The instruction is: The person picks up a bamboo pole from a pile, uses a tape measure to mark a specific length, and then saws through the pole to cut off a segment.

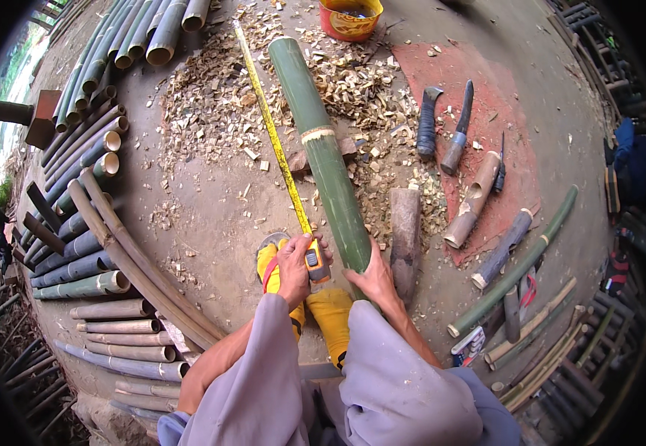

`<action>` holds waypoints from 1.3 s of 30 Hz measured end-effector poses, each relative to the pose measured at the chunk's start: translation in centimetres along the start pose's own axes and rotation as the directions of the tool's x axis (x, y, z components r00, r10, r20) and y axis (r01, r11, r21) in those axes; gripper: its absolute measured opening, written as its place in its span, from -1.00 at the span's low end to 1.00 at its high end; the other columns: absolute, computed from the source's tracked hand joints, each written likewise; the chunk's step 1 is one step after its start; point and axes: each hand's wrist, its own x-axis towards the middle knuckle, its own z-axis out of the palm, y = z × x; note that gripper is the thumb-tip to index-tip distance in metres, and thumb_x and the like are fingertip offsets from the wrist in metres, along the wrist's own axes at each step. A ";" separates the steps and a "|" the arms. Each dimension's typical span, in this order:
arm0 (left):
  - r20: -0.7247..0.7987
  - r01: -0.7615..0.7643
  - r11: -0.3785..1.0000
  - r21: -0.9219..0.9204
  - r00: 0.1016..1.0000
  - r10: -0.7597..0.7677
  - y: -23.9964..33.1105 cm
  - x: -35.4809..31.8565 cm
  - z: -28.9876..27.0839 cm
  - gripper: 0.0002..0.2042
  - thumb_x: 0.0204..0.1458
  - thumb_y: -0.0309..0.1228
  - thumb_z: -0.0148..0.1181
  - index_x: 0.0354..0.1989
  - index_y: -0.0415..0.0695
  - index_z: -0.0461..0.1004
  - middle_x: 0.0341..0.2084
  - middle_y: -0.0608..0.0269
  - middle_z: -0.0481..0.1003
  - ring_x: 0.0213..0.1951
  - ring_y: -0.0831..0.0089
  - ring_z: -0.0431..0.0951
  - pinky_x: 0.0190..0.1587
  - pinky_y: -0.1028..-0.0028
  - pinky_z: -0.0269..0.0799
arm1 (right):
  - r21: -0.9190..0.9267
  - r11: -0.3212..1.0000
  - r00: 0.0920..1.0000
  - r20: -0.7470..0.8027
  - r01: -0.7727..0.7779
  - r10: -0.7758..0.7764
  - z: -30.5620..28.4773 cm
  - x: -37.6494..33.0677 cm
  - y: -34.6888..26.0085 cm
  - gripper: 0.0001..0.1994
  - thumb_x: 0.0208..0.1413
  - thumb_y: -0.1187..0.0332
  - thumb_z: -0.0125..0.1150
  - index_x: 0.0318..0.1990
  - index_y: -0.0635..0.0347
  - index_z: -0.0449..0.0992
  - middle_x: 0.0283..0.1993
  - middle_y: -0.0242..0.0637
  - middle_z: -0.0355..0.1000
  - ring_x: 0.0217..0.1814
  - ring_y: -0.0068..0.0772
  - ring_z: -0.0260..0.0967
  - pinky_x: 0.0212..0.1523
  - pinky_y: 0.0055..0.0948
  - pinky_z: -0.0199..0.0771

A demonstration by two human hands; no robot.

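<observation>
My left hand (291,269) is closed around a tape measure (315,262) with a grey and orange case. Its yellow blade (272,132) is drawn out and runs away from me, left of a thick green bamboo pole (335,182). One pale ring marks a joint partway along the pole. At the pole's near end, my right hand (377,280) grips its right side, with the fingers partly hidden. Blade and pole lie nearly side by side with a gap between them. My feet in yellow footwear (329,321) are just below the tape case.
Wood chips (219,111) litter the ground. A hatchet-like tool (427,123) and a curved knife (459,134) lie on a red mat (497,93). A wooden block (405,241) stands right of the pole. Bamboo lengths (78,286) are stacked left; a yellow-red bucket (349,22) sits far off.
</observation>
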 end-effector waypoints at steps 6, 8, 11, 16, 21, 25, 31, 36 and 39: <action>0.021 -0.009 1.000 0.025 1.000 0.008 -0.2 0.0 0.5 -0.79 0.14 -0.32 0.02 -0.24 -0.25 0.40 -0.47 0.14 0.48 -0.49 0.33 0.55 -0.44 0.36 0.54 | 0.030 1.000 0.999 0.035 -0.006 0.005 0.1 0.5 0.1 -0.11 -0.34 0.33 0.41 0.21 0.35 0.04 0.04 0.14 0.27 0.07 0.07 0.29 0.08 -0.17 0.29; 0.020 -0.026 1.000 0.002 0.999 0.026 0.1 0.3 0.5 -0.79 0.15 -0.33 0.01 -0.25 -0.25 0.40 -0.47 0.15 0.48 -0.50 0.34 0.56 -0.43 0.36 0.56 | -0.265 0.964 0.987 -0.148 0.027 -0.068 1.6 -0.8 0.0 -0.02 -0.35 0.31 0.45 0.28 0.18 -0.03 -0.05 0.08 0.30 0.04 0.06 0.27 0.06 -0.12 0.27; 0.000 -0.020 1.000 0.017 1.000 0.020 -0.2 0.4 0.1 -0.79 0.15 -0.33 0.00 -0.26 -0.25 0.40 -0.47 0.15 0.49 -0.50 0.35 0.56 -0.43 0.37 0.57 | -0.446 0.894 0.973 -0.220 -0.031 -0.076 1.4 -2.5 -1.1 0.06 -0.34 0.32 0.45 0.34 0.00 -0.16 -0.01 0.14 0.29 0.06 0.14 0.28 0.05 -0.07 0.29; 0.030 0.042 0.999 0.033 0.999 -0.043 -0.5 0.8 0.5 -0.79 0.15 -0.34 0.00 -0.25 -0.25 0.40 -0.47 0.14 0.50 -0.51 0.36 0.57 -0.44 0.38 0.57 | -0.086 0.991 0.994 0.022 -0.105 0.107 0.5 -1.7 -1.2 0.09 -0.33 0.37 0.44 0.33 -0.01 -0.26 0.05 0.12 0.33 0.05 0.18 0.33 0.03 -0.06 0.37; 0.085 0.106 0.991 0.080 0.990 -0.113 -0.3 0.3 2.3 -0.79 0.15 -0.33 0.00 -0.25 -0.26 0.40 -0.48 0.13 0.51 -0.52 0.36 0.57 -0.45 0.38 0.57 | -0.043 0.992 0.993 -0.010 -0.119 0.118 0.3 -1.8 -1.5 0.06 -0.34 0.41 0.43 0.32 -0.03 -0.21 0.04 0.07 0.34 0.05 0.14 0.34 0.03 -0.08 0.37; 0.104 0.141 0.989 0.034 0.984 -0.144 -0.1 0.2 2.7 -0.78 0.15 -0.33 0.00 -0.24 -0.27 0.40 -0.47 0.12 0.51 -0.51 0.36 0.57 -0.44 0.36 0.58 | -0.056 0.992 0.993 -0.022 -0.116 0.115 0.5 -1.7 -1.4 0.02 -0.33 0.39 0.42 0.32 -0.04 -0.17 0.04 0.04 0.34 0.06 0.10 0.34 0.02 -0.12 0.38; 0.136 0.189 0.982 0.017 0.972 -0.190 -0.9 0.1 2.5 -0.78 0.16 -0.33 -0.03 -0.22 -0.26 0.39 -0.45 0.11 0.51 -0.47 0.33 0.58 -0.40 0.33 0.58 | -0.032 0.993 0.993 -0.039 -0.110 0.109 0.5 -1.8 -1.8 -0.03 -0.30 0.36 0.39 0.31 0.01 -0.12 0.04 0.03 0.34 0.07 0.07 0.34 0.01 -0.15 0.39; 0.192 0.247 0.968 0.051 0.948 -0.252 -1.4 0.1 3.1 -0.75 0.19 -0.30 -0.06 -0.20 -0.26 0.38 -0.41 0.10 0.50 -0.43 0.29 0.58 -0.37 0.30 0.59 | -0.038 0.997 0.998 0.013 0.061 -0.061 -1.4 -1.9 -0.2 -0.06 -0.26 0.37 0.34 0.32 0.16 -0.10 0.01 0.08 0.35 0.02 0.07 0.37 0.00 -0.19 0.39; 0.201 0.380 0.923 0.062 0.901 -0.385 -1.5 -0.2 3.0 -0.73 0.21 -0.27 -0.09 -0.17 -0.26 0.38 -0.38 0.10 0.50 -0.41 0.27 0.58 -0.37 0.29 0.58 | 0.038 0.999 0.999 0.039 -0.021 0.019 -6.7 1.2 -2.9 -0.43 -0.06 0.33 0.24 0.15 0.32 0.31 -0.24 -0.03 0.50 -0.31 -0.29 0.49 -0.24 -0.38 0.51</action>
